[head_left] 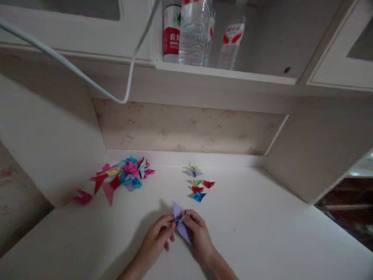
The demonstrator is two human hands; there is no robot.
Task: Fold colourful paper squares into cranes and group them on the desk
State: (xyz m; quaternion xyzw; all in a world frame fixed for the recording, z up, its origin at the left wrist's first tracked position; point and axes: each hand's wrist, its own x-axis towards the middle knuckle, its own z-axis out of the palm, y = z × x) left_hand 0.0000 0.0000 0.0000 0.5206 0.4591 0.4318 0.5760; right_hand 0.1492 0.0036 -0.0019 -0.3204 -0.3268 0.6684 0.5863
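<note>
A purple origami crane (183,230) is held just above the white tabletop, one wing pointing away from me and the other toward me. My left hand (159,235) pinches it from the left, between thumb and forefinger. From the right, my right hand (198,233) grips its middle, thumb on top. The fingertips hide part of its folds. Beyond my hands lie several small folded paper cranes, among them a blue one (199,196), a red one (209,184) and a purple one (193,172).
A heap of colourful paper cranes (131,171) lies at the back left of the white table (262,217). Overhead, a shelf (227,75) holds plastic bottles (194,35) and a red-and-white can (171,37). A white cable (87,79) hangs across the upper left.
</note>
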